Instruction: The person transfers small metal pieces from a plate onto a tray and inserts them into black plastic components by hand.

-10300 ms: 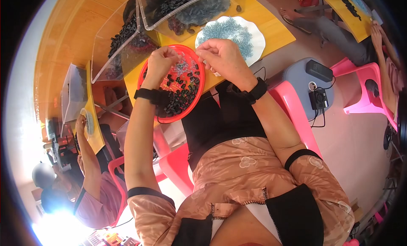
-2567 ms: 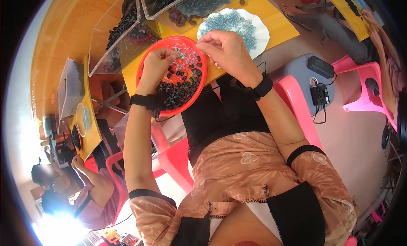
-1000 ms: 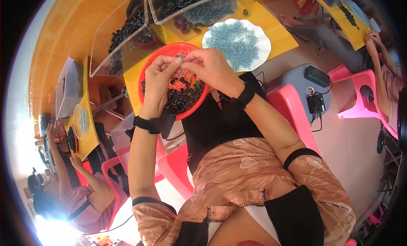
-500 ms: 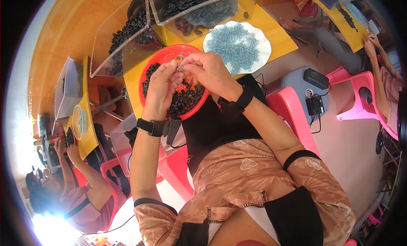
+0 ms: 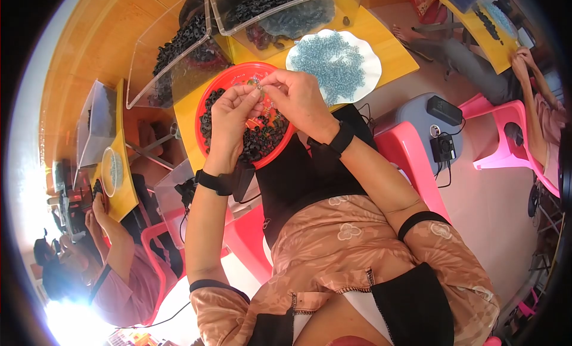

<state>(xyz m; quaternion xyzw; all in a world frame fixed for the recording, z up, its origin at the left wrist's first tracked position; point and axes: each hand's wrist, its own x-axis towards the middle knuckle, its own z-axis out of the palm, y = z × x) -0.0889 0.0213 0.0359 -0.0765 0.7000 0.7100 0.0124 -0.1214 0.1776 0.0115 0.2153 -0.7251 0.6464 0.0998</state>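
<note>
Over a red plate (image 5: 202,101) on the yellow table, my left hand (image 5: 233,115) and my right hand (image 5: 300,101) meet fingertip to fingertip. Between them is a small shiny metal piece (image 5: 258,87), perhaps a spring, too small to make out fully. Both hands are closed in a pinch. Black ring-shaped parts (image 5: 256,144) lie in the plate below my hands, along its left and lower sides. To the right, a white scalloped plate (image 5: 372,66) carries a heap of small bluish-grey, coil-like pieces (image 5: 330,66).
Clear plastic bins (image 5: 173,54) of black parts stand at the back of the yellow table (image 5: 396,57). A pink chair (image 5: 411,161) and a grey box with black adapters (image 5: 444,110) are to my right. Other people sit at tables on the left and far right.
My left hand has turned, its fingers now bent across towards the right hand. My right hand has risen slightly. The person on the left has moved their arms.
</note>
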